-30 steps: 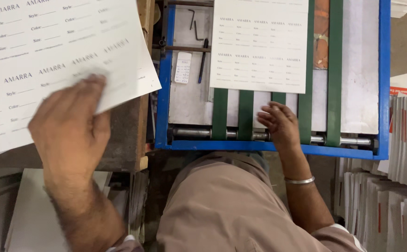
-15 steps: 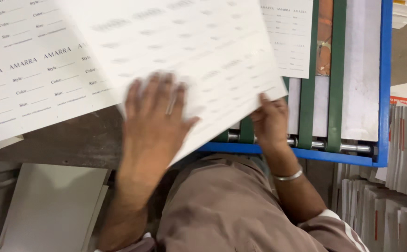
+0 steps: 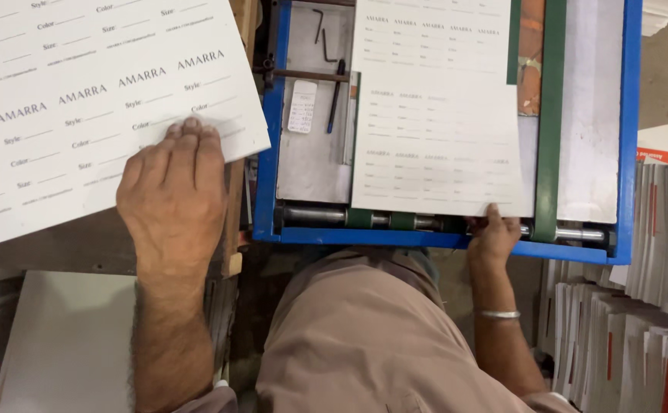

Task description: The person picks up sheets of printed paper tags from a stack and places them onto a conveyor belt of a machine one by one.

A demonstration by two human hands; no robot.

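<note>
Hands two, left hand (image 3: 172, 191) flat on one label-sheet stack (image 3: 81, 99), right hand (image 3: 493, 235) pinching one sheet (image 3: 437, 145)

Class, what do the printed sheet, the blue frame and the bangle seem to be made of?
Printed sheet: matte white card or paper, lying flat. Blue frame: probably painted metal, its edges straight and rigid. Bangle: likely silvery metal, with a bright sheen.

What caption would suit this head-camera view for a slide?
Left hand rests on a stack of printed label sheets; right hand holds one sheet on a blue feeder tray.
</note>
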